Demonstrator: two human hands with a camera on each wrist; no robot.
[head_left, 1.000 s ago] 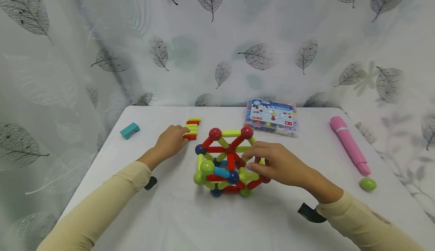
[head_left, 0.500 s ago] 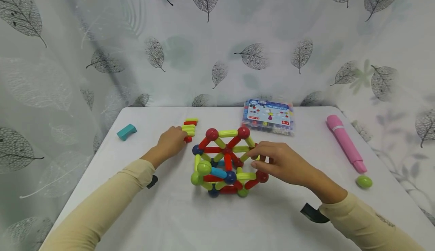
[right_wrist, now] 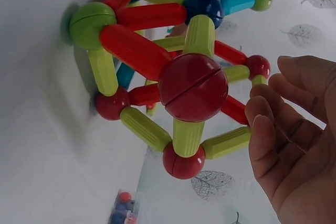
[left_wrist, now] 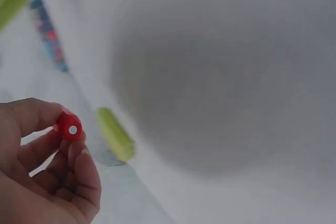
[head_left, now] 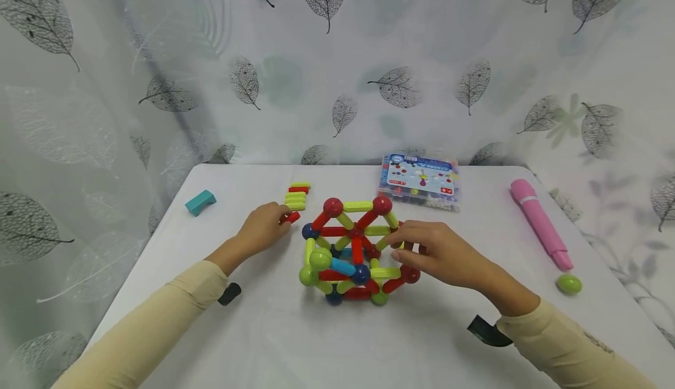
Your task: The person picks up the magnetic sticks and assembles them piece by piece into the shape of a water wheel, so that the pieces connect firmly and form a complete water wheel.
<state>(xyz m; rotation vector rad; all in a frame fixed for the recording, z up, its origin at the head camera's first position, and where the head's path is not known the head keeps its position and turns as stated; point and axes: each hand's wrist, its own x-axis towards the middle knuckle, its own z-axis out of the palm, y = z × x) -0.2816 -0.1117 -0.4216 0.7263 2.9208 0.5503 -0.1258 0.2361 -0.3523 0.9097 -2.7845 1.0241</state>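
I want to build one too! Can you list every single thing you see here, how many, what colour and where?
stick-and-ball structure: 1, red, green, blue, table middle
red stick: 1, red, pinched by left hand
stick pile: 1 small stack, green and red, behind left hand
block: 1, teal, far left
toy box: 1, clear with blue label, behind structure
pink tube: 1, pink, right side
green ball: 1, green, near tube's front end
table: 1, white
left hand: holds red stick
right hand: fingers at structure's right side
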